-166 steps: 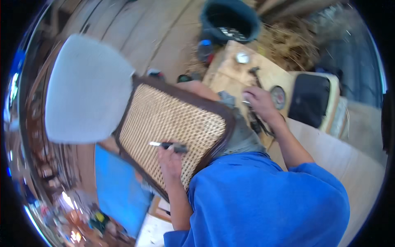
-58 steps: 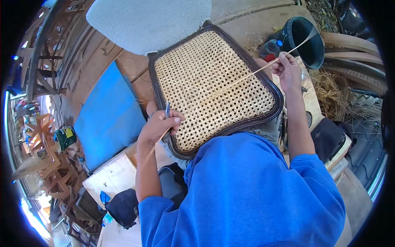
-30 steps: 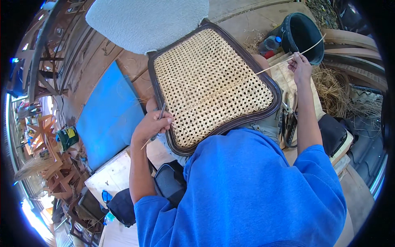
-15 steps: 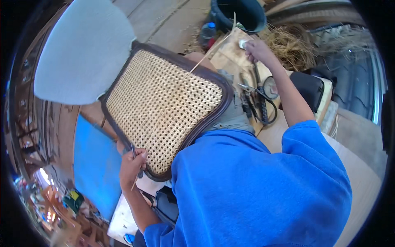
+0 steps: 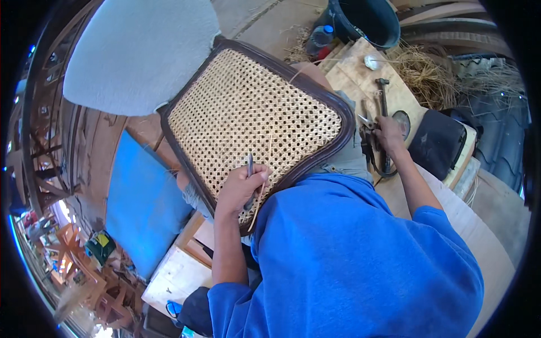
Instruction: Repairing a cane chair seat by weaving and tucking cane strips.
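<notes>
A woven cane panel [image 5: 242, 112] in a dark wooden frame [image 5: 345, 127] lies across my lap. My left hand [image 5: 236, 188] is closed over its near part, gripping a slim pointed metal tool [image 5: 250, 162] that sticks up past the fingers. A pale cane strand [image 5: 256, 214] also passes by these fingers, its end hanging toward my shirt. To the right, my right hand [image 5: 390, 135] reaches down to a wooden board [image 5: 352, 70], its fingers curled at the dark-handled scissors [image 5: 365, 120], whose blades stand apart. The fingertips are partly hidden.
A hammer [image 5: 383, 93], a round dish [image 5: 402, 121] and a white lump [image 5: 372, 62] lie on the board. Beyond stand a dark bucket [image 5: 369, 22], a bottle [image 5: 320, 39] and a heap of cane shavings [image 5: 425, 76]. A pale padded chair back [image 5: 141, 53] rises far left.
My right hand has come back from the white lump to the scissors. My left hand has moved from the frame's left edge onto the cane, still with the pointed tool. The view has shifted.
</notes>
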A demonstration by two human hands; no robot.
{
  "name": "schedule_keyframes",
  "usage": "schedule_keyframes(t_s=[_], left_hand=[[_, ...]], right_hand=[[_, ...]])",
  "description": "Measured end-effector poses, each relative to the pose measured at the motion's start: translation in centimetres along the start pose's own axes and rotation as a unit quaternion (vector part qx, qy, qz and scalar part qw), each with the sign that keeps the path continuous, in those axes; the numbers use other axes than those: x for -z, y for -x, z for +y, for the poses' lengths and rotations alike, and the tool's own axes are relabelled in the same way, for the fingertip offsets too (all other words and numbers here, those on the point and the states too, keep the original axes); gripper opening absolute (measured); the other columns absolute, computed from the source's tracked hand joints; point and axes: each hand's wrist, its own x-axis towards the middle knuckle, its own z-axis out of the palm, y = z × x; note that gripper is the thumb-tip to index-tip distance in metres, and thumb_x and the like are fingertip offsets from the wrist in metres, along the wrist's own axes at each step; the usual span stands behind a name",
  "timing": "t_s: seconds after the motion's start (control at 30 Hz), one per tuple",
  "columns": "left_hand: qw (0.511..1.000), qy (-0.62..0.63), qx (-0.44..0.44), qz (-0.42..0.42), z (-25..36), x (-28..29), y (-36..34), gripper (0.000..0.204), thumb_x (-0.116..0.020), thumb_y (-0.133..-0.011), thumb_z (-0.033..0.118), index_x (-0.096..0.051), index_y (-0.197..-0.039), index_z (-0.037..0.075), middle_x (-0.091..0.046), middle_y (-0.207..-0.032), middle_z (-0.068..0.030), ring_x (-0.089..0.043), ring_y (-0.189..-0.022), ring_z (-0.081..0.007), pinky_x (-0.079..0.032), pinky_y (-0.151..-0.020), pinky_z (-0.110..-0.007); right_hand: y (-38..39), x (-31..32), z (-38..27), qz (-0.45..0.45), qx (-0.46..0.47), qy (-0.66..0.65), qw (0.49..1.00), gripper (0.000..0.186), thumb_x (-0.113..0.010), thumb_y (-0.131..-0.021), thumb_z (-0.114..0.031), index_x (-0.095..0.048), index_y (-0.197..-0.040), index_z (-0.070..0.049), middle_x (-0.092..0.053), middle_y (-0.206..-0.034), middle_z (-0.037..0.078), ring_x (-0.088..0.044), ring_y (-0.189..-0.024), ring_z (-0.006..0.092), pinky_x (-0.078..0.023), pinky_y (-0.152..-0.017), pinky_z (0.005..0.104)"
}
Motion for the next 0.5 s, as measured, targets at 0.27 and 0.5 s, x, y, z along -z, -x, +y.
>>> schedule_keyframes(t_s=[0.27, 0.5], left_hand=[[0.996, 0.060, -0.063, -0.029, 2.1, -2.4, 0.9, 0.017, -0.062, -0.086, 0.016, -0.063, -0.094, 0.000, -0.059, -0.072, -0.0024, -0.054, -0.062, -0.0099, -0.045, -0.059, -0.022], [0.988, -0.101, -0.116, -0.011, 3.4, -4.9, 1.4, 0.016, -0.059, -0.089, 0.018, -0.062, -0.089, 0.003, -0.054, -0.068, 0.0033, -0.047, -0.059, -0.0037, -0.037, -0.054, -0.020]], right_hand=[[3.5, 10.3, -17.5, -0.319, -0.013, -0.449, 0.834, 0.022, -0.061, -0.089, -0.020, -0.063, -0.101, -0.002, -0.061, -0.078, 0.001, -0.054, -0.062, 0.0038, -0.043, -0.053, 0.0188], [3.0, 6.0, -20.7, -0.236, 0.066, -0.652, 0.718, 0.011, -0.059, -0.091, -0.013, -0.061, -0.095, -0.003, -0.060, -0.073, 0.000, -0.057, -0.060, 0.0065, -0.046, -0.052, 0.0194]])
